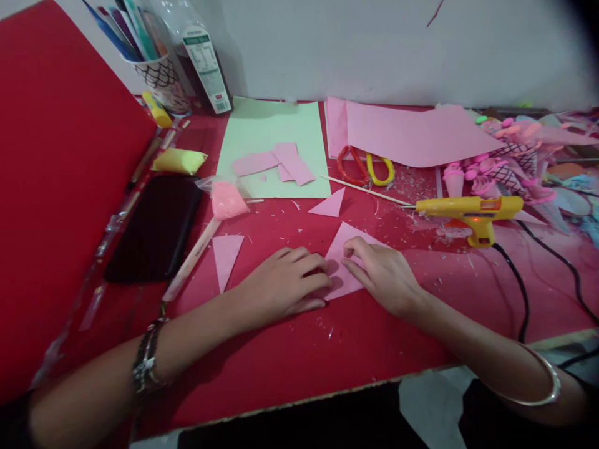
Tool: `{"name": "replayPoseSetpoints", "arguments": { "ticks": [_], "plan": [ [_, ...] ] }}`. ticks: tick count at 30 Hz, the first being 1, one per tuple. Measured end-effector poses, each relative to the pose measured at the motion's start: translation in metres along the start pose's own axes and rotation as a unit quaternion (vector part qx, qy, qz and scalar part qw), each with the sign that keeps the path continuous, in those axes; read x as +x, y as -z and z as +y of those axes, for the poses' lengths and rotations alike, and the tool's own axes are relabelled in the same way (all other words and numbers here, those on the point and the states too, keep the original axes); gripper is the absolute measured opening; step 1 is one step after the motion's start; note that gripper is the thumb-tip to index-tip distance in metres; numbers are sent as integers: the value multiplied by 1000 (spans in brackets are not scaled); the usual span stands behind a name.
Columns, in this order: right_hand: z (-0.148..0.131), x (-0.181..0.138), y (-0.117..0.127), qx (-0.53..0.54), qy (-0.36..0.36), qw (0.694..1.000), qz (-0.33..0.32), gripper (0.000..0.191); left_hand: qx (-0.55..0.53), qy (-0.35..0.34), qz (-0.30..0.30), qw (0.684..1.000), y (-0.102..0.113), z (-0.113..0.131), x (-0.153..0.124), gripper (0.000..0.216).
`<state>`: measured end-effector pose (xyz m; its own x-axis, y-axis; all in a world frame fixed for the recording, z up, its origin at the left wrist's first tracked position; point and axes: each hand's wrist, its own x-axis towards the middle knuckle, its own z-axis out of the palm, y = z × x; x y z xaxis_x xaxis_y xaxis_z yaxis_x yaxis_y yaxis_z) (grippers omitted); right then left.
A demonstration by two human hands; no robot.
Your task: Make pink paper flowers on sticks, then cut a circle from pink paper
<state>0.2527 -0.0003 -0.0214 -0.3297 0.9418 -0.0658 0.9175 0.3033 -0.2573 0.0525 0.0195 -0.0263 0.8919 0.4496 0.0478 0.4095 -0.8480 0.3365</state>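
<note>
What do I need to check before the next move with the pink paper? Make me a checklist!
1. Left hand touching the pink paper: ok.
2. Right hand gripping the paper: cannot tell; thumb and forefinger are over it, but their hold isn't clear.
3. Glue gun apart from both hands: ok.
4. Glue gun cool: cannot tell; its orange light glows.
5. Scissors fully in sight: not ok; only the handles show clearly.
6. Red tabletop free of tiny scraps: not ok.

Toward the surface's (281, 368) front edge lies a paper piece (337, 274); left of it, a phone (156, 231); right, a glue gun (461, 209); by the back-left corner, a bottle (206, 68).
</note>
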Motion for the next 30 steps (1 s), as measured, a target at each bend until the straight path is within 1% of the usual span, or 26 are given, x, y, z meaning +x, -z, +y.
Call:
{"name": "replayPoseSetpoints", "arguments": {
  "ticks": [2, 6, 12, 17, 22, 24, 26, 28, 30],
  "plan": [
    [-1, 0, 0, -8, -6, 1000, 5, 12, 1, -1, 0, 1000, 1, 0, 0, 29],
    [-3, 0, -1, -27, -18, 999, 13, 12, 2, -10, -11, 1000, 2, 0, 1, 29],
    [-1, 0, -2, -58, -14, 998, 29, 13, 10, -22, -16, 1000, 3, 0, 2, 30],
    [-2, 1, -1, -50, -26, 998, 14, 14, -3, -32, -16, 999, 5, -3, 3, 33],
    [0, 3, -1, -30, -20, 999, 22, 16, -18, -44, -16, 999, 10, -8, 3, 41],
    [1, 1, 0, -32, 5, 999, 29, 16, -21, -43, -26, 999, 11, -10, 2, 44],
    [0, -4, 1, -61, 48, 996, 52, 16, -24, -38, -37, 998, 13, -12, 1, 48],
    [-2, -13, 2, -100, 116, 985, 84, 18, -29, -32, -47, 998, 14, -14, 0, 51],
    [-6, -23, 2, -112, 200, 969, 93, 23, -35, -27, -58, 997, 16, -16, -1, 52]
  ]
}}
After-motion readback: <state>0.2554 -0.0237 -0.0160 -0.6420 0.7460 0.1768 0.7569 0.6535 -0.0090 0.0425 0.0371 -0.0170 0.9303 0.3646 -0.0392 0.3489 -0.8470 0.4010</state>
